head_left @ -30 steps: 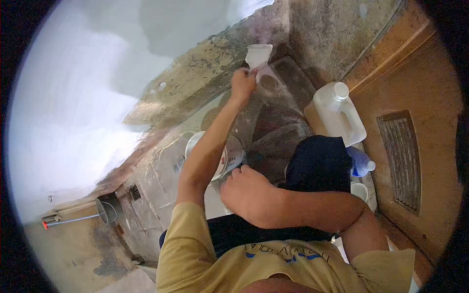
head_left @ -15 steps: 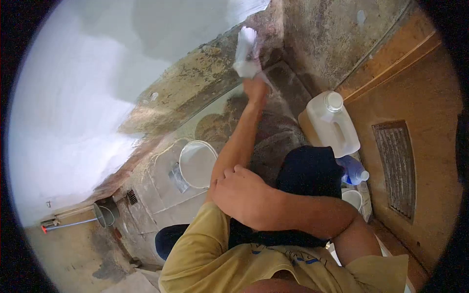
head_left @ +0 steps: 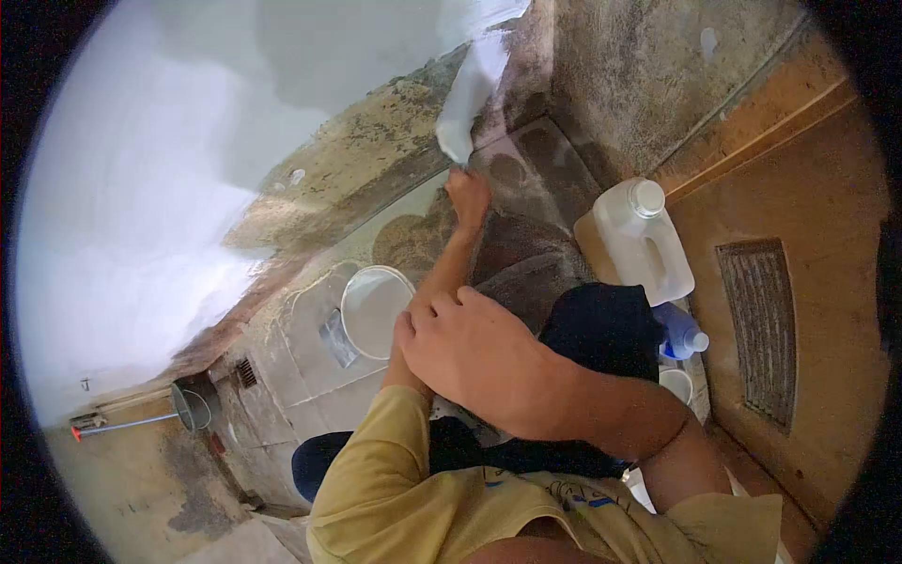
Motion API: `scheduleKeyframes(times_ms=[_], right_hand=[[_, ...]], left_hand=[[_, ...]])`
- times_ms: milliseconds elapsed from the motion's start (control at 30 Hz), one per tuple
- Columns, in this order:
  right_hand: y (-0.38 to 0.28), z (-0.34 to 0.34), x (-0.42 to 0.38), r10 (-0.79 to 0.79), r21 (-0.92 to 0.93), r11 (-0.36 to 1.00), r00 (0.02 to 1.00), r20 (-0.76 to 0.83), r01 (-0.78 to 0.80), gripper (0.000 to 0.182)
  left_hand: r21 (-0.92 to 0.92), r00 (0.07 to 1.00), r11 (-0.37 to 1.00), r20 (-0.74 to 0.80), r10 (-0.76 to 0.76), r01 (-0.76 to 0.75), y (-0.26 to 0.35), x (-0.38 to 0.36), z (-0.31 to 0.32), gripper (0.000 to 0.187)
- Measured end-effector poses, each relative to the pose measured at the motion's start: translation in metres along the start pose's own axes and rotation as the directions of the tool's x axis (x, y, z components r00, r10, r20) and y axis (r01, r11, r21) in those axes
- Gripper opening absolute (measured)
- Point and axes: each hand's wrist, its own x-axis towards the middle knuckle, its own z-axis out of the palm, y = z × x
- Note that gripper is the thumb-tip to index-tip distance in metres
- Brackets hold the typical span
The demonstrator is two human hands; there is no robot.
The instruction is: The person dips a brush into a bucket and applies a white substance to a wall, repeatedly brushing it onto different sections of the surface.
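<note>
My left hand (head_left: pixel 467 197) is closed at the end of its outstretched arm, low by the wall near the corner. It grips a small hand tool, mostly hidden by the fingers, whose tip meets the lower end of a wet white streak (head_left: pixel 473 89) on the bare wall strip. I cannot tell what kind of tool it is. My right hand (head_left: pixel 479 348) reaches across my body, its fingers curled over my left forearm near the elbow. Left of that forearm, a round white bucket (head_left: pixel 378 312) stands on the floor, with a clear, crumpled-looking piece (head_left: pixel 338 340) beside it.
On the right stand a large translucent jug (head_left: pixel 648 249), a blue bottle (head_left: pixel 681 331) and a white container (head_left: pixel 676 383). Beyond them is a brown panel with a vent grille (head_left: pixel 763 329). A dark bucket (head_left: pixel 191 406) and a blue-handled tool (head_left: pixel 127 424) lie far left.
My left hand has moved down and slightly left, away from the upper wall. A longer white streak now shows above it. My right hand stays on my left forearm, shifted slightly.
</note>
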Motion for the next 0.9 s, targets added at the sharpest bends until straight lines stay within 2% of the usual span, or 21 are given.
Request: scheduleKeyframes(times_ms=[33,100,133,200,233,300,333,400,433,467,500,533,567,633,667,700,733,800,867,900], right_hand=[[-0.003,0.006,0.004,0.0,-0.005,1.0,0.999,-0.047,0.0,0.029],[-0.005,0.017,0.014,-0.024,-0.015,1.0,0.993,-0.116,0.023,0.03],[-0.006,0.019,0.018,-0.053,-0.022,0.999,0.983,-0.174,0.05,0.032],[-0.009,0.016,0.026,-0.09,-0.037,0.996,0.971,-0.22,0.084,0.033],[-0.01,0.014,0.03,-0.118,-0.049,0.993,0.955,-0.271,0.108,0.034],[-0.015,0.012,0.034,-0.125,-0.049,0.992,0.954,-0.272,0.116,0.035],[-0.016,0.01,0.035,-0.125,-0.045,0.992,0.952,-0.28,0.118,0.036],[-0.018,0.007,0.033,-0.138,-0.045,0.99,0.943,-0.304,0.131,0.036],[-0.019,0.006,0.031,-0.149,-0.037,0.989,0.933,-0.329,0.145,0.037],[-0.019,0.007,0.03,-0.146,-0.035,0.989,0.932,-0.33,0.143,0.037],[-0.019,0.007,0.029,-0.157,-0.041,0.987,0.928,-0.336,0.153,0.037],[-0.019,0.007,0.029,-0.167,-0.045,0.986,0.923,-0.346,0.161,0.038],[-0.019,0.007,0.028,-0.164,-0.042,0.986,0.922,-0.351,0.159,0.038],[-0.016,0.007,0.027,-0.184,0.017,0.979,0.913,-0.364,0.204,0.039],[-0.015,0.006,0.027,-0.178,0.022,0.979,0.911,-0.371,0.201,0.039],[-0.015,0.005,0.027,-0.188,0.011,0.979,0.915,-0.356,0.206,0.039],[-0.016,0.003,0.027,-0.201,-0.002,0.977,0.919,-0.338,0.213,0.039],[-0.017,0.007,0.035,-0.219,0.005,0.972,0.919,-0.327,0.233,0.039],[-0.02,0.008,0.04,-0.233,0.007,0.969,0.924,-0.303,0.246,0.039],[-0.021,0.007,0.041,-0.228,0.007,0.97,0.924,-0.308,0.241,0.039]], left_hand=[[0.006,1.0,1.0,0.001,0.004,-0.004,-0.008,0.0,0.005,0.019],[-0.044,0.987,0.994,-0.119,-0.104,0.1,0.005,0.001,0.023,0.02],[-0.217,0.975,0.976,-0.216,-0.052,0.004,0.016,0.004,0.04,0.021],[-0.335,0.977,0.942,-0.211,-0.035,-0.039,0.076,0.01,0.047,0.021],[-0.294,0.993,0.956,-0.1,-0.056,0.024,0.101,0.016,0.054,0.02],[-0.231,0.955,0.952,-0.262,0.139,-0.202,0.171,-0.002,0.033,0.021],[-0.236,0.955,0.951,-0.265,0.135,-0.199,0.182,-0.002,0.03,0.021],[-0.25,0.915,0.898,-0.28,0.292,-0.363,0.198,-0.002,0.02,0.017],[-0.25,0.915,0.898,-0.277,0.293,-0.363,0.189,-0.001,0.016,0.017],[0.093,0.876,0.883,-0.116,0.469,-0.46,0.158,0.009,0.02,0.015],[0.402,0.818,0.73,0.096,0.567,-0.553,0.134,0.016,0.01,0.012],[0.287,0.823,0.789,-0.001,0.568,-0.544,0.096,0.026,0.006,0.012],[0.165,0.827,0.829,-0.096,0.553,-0.535,0.066,0.027,-0.011,0.011],[0.141,0.835,0.851,-0.164,0.525,-0.507,0.005,0.018,-0.028,0.013],[0.055,0.955,0.967,-0.152,0.255,-0.249,0.002,0.006,-0.04,0.017],[-0.023,0.992,0.999,-0.117,-0.041,0.038,-0.005,-0.001,-0.044,0.02],[-0.018,0.992,0.999,-0.115,-0.043,0.041,-0.004,-0.007,-0.04,0.02],[-0.044,0.938,0.999,-0.348,-0.004,-0.011,0.011,-0.014,-0.014,0.025],[-0.26,0.88,0.962,-0.473,-0.049,-0.086,0.059,0.001,0.017,0.028],[-0.328,0.883,0.931,-0.469,-0.012,-0.161,0.086,0.01,0.025,0.028]])
